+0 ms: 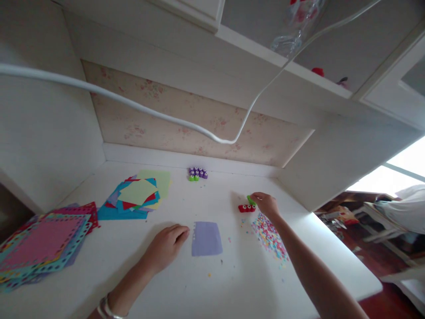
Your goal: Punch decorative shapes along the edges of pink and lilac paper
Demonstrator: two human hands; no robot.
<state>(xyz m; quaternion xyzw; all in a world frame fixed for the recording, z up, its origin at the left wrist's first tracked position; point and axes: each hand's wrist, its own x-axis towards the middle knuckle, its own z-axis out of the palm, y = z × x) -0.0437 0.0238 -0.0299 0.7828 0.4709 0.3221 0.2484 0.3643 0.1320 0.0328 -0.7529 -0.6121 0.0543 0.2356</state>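
Note:
My right hand (266, 204) reaches out to the far right and pinches a small green craft punch (251, 200). Just in front of that punch is a short row of red craft punches (247, 208). My left hand (168, 245) rests on the table with its fingers curled together, and nothing shows in them. Beside its fingertips lies a square sheet of purple paper (207, 239), with a row of small notches along its left edge. More punches, purple ones (198, 172) and a couple of green ones (194, 178), stand grouped near the back wall.
Colourful confetti (270, 237) is scattered under and beside my right forearm. Punched sheets (43, 243) are stacked at the left; plain coloured sheets (137, 195) lie in a pile behind. A white cable (149, 110) hangs across the view, below open cabinets.

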